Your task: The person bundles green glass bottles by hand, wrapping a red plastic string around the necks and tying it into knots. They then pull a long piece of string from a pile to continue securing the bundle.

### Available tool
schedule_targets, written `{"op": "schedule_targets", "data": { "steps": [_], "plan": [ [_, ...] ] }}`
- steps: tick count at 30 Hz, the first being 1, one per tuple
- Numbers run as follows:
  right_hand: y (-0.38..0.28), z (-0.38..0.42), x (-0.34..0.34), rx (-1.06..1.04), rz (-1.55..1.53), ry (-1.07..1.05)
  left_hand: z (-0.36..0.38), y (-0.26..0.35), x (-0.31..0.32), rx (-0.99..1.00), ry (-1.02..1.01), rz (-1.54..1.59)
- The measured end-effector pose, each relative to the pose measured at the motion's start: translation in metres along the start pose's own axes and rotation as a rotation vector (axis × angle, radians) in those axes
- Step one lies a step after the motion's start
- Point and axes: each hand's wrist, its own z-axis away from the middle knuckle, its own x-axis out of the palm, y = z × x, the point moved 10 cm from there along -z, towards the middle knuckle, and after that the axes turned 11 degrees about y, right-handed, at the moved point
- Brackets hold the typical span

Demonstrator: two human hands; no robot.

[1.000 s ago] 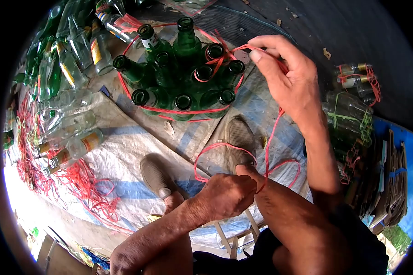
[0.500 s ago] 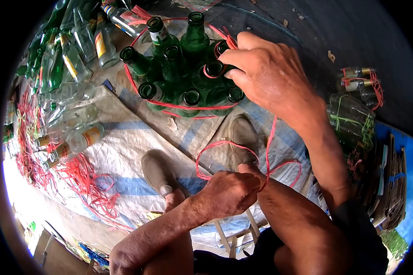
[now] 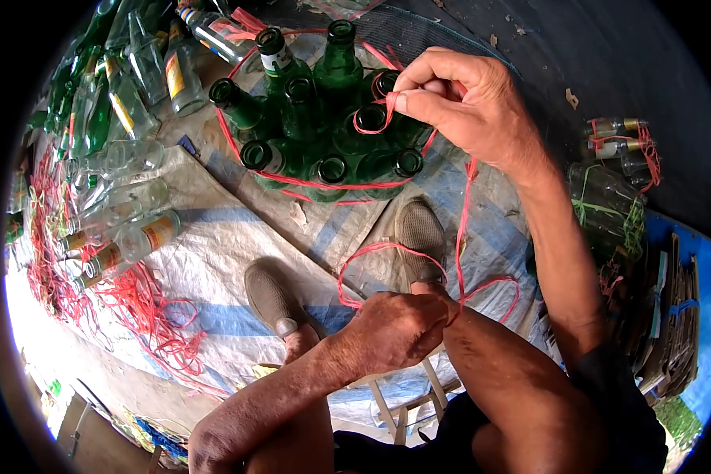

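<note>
A cluster of upright green glass bottles stands on the sheet, encircled by a band of pink plastic string. Above its right side, my right hand pinches a strand of pink string, which loops around the mouth of one bottle. My left hand is closed on another stretch of the string, low by my knee. From that fist, loose curls of string spread to both sides, and one length runs up toward my right hand.
Clear and green bottles lie in a heap at left, beside a tangle of pink string. Bundled bottles and stacked cardboard are at right. My shoes rest on the striped woven sheet.
My right hand has drawn up and right from the bottle necks, pulling the string loop across the bottle mouth. My left hand has stayed in place.
</note>
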Motion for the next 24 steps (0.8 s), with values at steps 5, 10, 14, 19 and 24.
{"op": "schedule_targets", "data": {
  "steps": [5, 10, 14, 19, 24],
  "plan": [
    [-0.011, -0.003, 0.002, -0.165, 0.041, -0.011, -0.003, 0.001, -0.001, -0.002, 0.014, 0.008],
    [-0.003, -0.011, -0.01, -0.018, -0.038, 0.065, -0.003, -0.002, 0.0, -0.025, -0.023, -0.007],
    [0.019, -0.01, -0.025, 0.169, -0.17, 0.128, -0.003, -0.002, -0.001, -0.035, -0.011, -0.011],
    [0.044, 0.003, -0.04, 0.211, -0.265, 0.152, 0.0, -0.005, -0.004, -0.041, 0.004, -0.021],
    [0.08, 0.015, -0.054, 0.296, -0.272, 0.167, 0.004, -0.014, 0.002, -0.042, -0.02, -0.046]
  ]
}}
